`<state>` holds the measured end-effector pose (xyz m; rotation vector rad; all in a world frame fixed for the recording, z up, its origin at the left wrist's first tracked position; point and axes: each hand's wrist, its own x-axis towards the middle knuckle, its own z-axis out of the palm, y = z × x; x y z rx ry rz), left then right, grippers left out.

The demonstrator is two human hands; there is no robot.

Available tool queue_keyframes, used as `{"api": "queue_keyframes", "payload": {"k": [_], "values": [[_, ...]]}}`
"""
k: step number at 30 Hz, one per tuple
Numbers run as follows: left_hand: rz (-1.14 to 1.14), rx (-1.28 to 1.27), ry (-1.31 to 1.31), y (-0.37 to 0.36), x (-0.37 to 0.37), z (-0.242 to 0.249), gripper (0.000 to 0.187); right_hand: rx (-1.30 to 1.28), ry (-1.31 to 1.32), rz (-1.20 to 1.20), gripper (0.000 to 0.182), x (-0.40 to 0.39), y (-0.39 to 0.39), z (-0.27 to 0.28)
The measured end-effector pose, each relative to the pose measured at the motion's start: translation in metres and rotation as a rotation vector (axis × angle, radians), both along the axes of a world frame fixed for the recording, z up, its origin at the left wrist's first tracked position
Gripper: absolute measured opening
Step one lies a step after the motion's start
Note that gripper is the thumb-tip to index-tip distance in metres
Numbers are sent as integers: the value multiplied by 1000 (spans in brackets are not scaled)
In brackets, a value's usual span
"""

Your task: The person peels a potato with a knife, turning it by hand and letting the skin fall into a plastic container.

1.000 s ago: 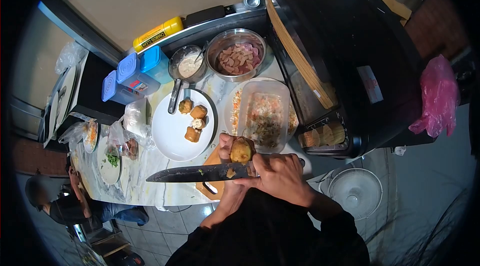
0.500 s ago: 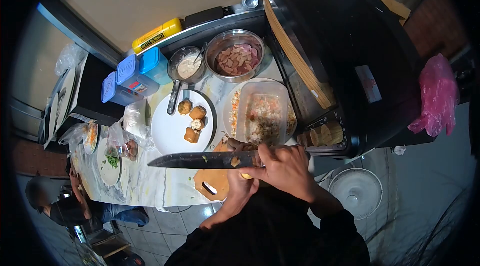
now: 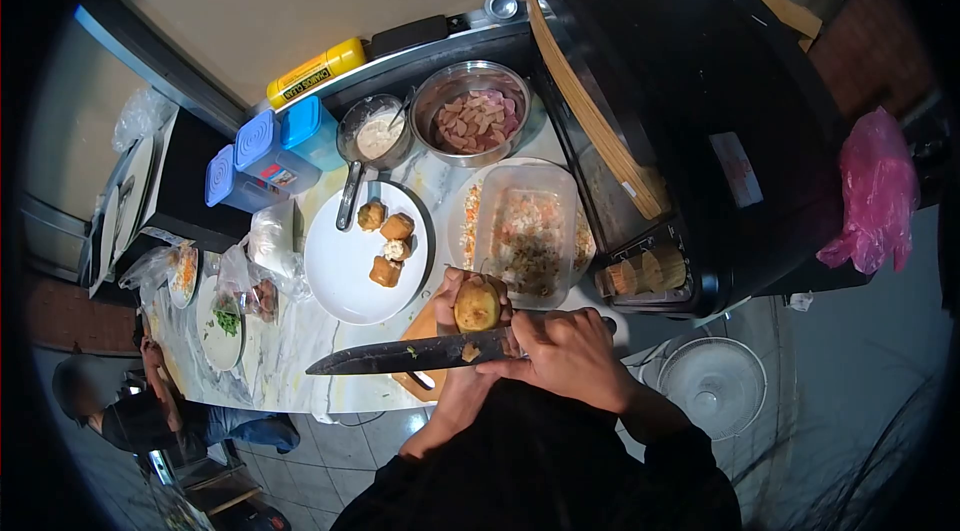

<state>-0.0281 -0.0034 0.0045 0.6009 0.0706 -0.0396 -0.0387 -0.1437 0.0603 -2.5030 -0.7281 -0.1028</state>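
The black oven [image 3: 700, 121] is the biggest thing here and everything else lies to its left on my marble counter [image 3: 300, 351]. Just left of its door sits the clear tub [image 3: 528, 231] of chopped filling, then the white plate [image 3: 345, 266] with four stuffed pieces, and behind those the steel bowl [image 3: 470, 111] of sliced meat. The wooden board [image 3: 425, 326] lies below the tub, at the counter's near edge. My knife [image 3: 400, 356] runs across it with its long axis almost level, tip pointing left away from the oven, handle clamped in my right hand [image 3: 560, 356]. My left hand [image 3: 465, 331] is closed around the small fried piece [image 3: 477, 307], holding it above the board, just behind the blade near its heel.
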Motion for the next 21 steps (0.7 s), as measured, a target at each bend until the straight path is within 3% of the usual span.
{"api": "queue_keyframes", "payload": {"k": [21], "values": [[-30, -10, 18, -6, -3, 10, 26, -62, -73, 2, 61, 5, -2, 6]]}}
